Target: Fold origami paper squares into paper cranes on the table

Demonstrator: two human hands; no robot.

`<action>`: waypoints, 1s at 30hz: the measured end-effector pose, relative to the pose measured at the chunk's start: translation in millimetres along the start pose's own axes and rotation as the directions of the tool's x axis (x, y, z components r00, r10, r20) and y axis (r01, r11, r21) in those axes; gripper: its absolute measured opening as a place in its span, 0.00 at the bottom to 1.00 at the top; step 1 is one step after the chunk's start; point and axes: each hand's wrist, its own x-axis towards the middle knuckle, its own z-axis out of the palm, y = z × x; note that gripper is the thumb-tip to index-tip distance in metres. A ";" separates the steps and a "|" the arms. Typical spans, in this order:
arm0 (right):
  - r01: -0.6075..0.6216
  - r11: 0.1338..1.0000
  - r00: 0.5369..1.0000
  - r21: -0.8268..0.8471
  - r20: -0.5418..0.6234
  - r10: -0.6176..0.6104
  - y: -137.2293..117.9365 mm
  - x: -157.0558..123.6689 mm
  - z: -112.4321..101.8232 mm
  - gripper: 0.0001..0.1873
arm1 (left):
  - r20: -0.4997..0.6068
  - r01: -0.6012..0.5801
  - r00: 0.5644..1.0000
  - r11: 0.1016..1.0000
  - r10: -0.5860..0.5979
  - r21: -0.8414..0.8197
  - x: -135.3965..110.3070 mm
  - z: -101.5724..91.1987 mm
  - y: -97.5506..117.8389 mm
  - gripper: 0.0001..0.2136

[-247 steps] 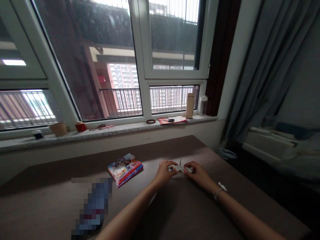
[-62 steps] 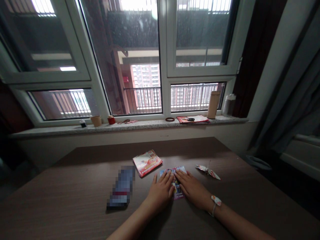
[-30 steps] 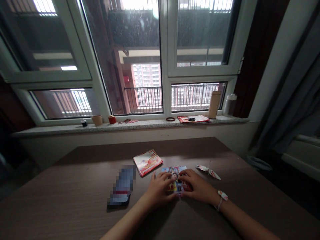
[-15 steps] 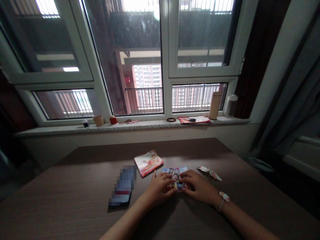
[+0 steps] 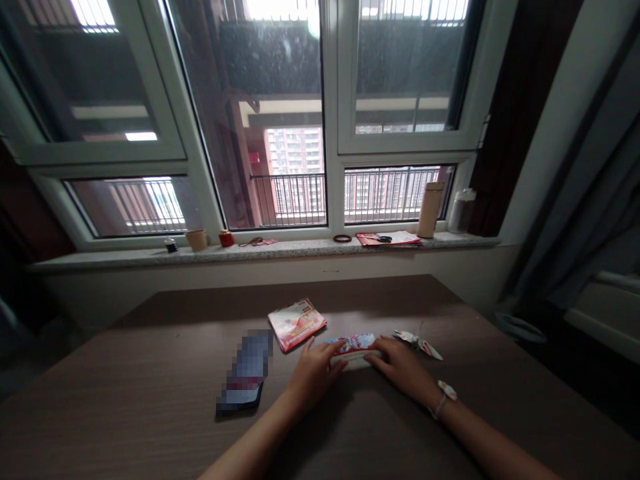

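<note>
A dark brown wooden table is seen set against a wall under a wide white-framed window, through which railings and tall blocks are visible. A grey curtain is hung at the right. The room is dimly lit.

Near the middle of the table a printed paper sheet is held folded, its white underside shown towards the camera and its coloured edge at the far side. The left hand is laid on the sheet's left end with fingers loosely curved and the forefinger spread apart. The right hand is laid on its right end, fingertips on the fold. Whether the paper is pinched from below by either thumb cannot be told.

A stack of coloured paper is found just beyond the left hand, and a folded paper crane just beyond the right hand. A dark flat object, blurred out, is placed to the left, apart from the hands. On the stone sill a tall beige flask, a red booklet, a ring and two small cups are lined up.
</note>
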 end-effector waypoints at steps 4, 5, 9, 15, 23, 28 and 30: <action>-0.044 0.999 0.997 -0.004 -0.063 0.043 0.7 1.0 7.3 0.10 | -0.034 0.013 0.999 0.999 -0.012 0.040 3.0 5.1 -3.7 0.22; -0.044 0.999 0.995 0.011 -0.086 0.044 0.7 1.5 9.4 0.10 | -0.040 0.014 0.999 0.999 -0.012 0.044 3.9 6.3 -4.0 0.22; -0.006 0.998 0.988 0.069 -0.151 0.016 -0.9 3.4 14.7 0.14 | -0.029 0.016 0.999 0.997 -0.014 0.078 5.4 9.7 -4.6 0.14; 0.086 0.995 0.993 -0.041 -0.079 -0.089 -3.6 0.1 10.5 0.11 | 0.003 -0.058 0.998 0.995 0.058 0.076 0.2 10.9 -4.1 0.09; 0.124 0.989 0.992 -0.084 0.003 -0.124 -2.9 -0.9 6.7 0.11 | 0.023 -0.024 1.000 0.994 0.021 0.111 -5.1 4.0 2.2 0.10; 0.149 0.978 0.989 -0.143 0.000 -0.150 -4.9 0.7 5.7 0.13 | 0.027 -0.017 1.000 0.994 0.014 0.106 -3.5 3.3 1.8 0.11; 0.153 0.976 0.988 -0.153 -0.002 -0.155 -4.8 1.1 7.0 0.13 | 0.028 -0.007 1.000 0.994 0.004 0.108 -1.9 3.5 1.8 0.11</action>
